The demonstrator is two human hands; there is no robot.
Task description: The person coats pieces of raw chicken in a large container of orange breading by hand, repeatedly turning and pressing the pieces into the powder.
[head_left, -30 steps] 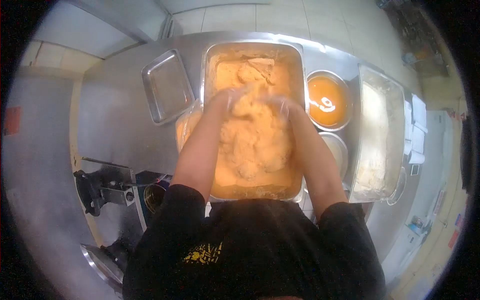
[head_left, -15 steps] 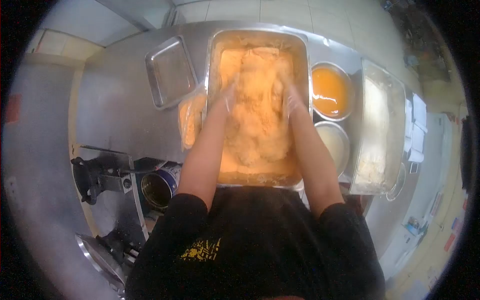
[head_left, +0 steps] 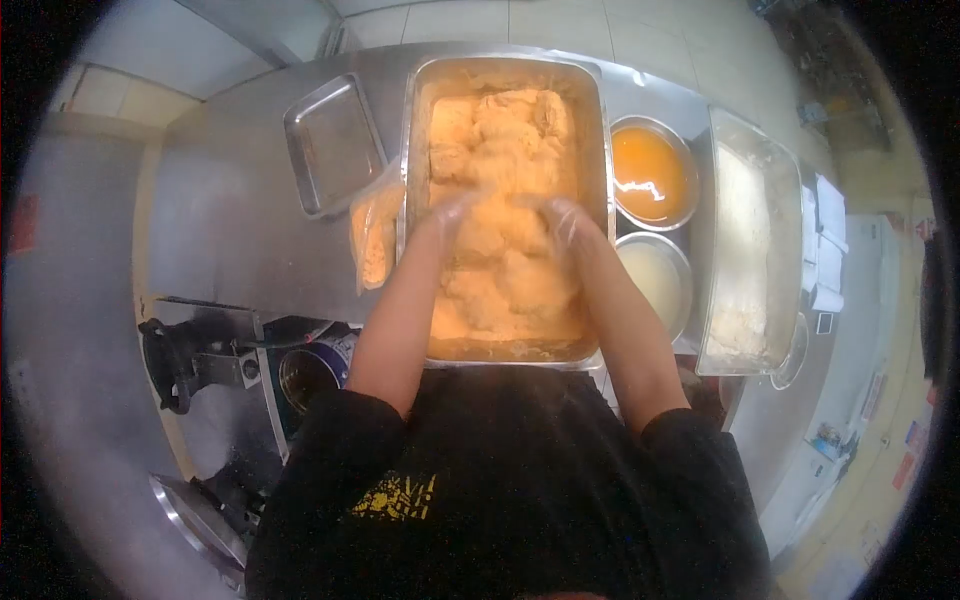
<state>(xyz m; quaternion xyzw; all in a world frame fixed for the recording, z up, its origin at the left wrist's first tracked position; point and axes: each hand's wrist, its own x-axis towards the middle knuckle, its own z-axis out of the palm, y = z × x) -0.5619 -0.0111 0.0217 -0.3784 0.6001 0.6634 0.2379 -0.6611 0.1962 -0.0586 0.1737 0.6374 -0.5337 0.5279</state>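
A deep metal tray [head_left: 609, 180] holds orange breadcrumbs [head_left: 455, 115] and several coated pieces [head_left: 505, 130] of food, whose inside is hidden. My left hand [head_left: 457, 206], in a clear plastic glove, is over the left side of the crumbs, about mid-tray. Opposite it, my right hand [head_left: 563, 212], gloved the same way, points inward over the right side. Motion smears the fingers of both hands, so whether they grip anything does not show. Blurred crumbs and lumps lie between and below the hands.
Right of the tray stand a bowl of orange liquid [head_left: 650, 175], a bowl of pale liquid [head_left: 655, 280] and a long container of white flour [head_left: 738, 250]. To the left are a shallow metal tray [head_left: 335, 145] and a plastic bag of orange crumbs [head_left: 374, 240].
My hands have come lower in the tray and closer together. Coated pieces at the far end now show more clearly, and the crumbs have shifted. The whole view has moved slightly.
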